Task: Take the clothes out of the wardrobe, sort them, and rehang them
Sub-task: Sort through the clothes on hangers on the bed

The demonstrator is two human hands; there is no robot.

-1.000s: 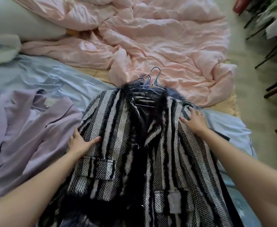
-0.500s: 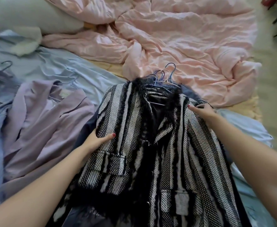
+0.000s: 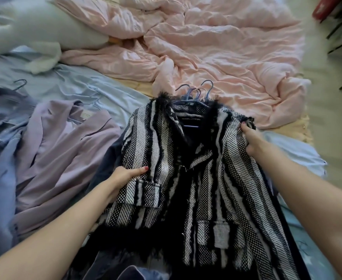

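Striped jacket (image 3: pixel 202 168), black and white with fringed edges, is lying on the bed's blue sheet (image 3: pixel 69 87), its blue hangers (image 3: pixel 196 93) pointing far. We are gripping its left edge with our left hand (image 3: pixel 125 174) and pinching its right shoulder with our right hand (image 3: pixel 251 140). Left of it is lying a lilac blazer (image 3: pixel 60 150).
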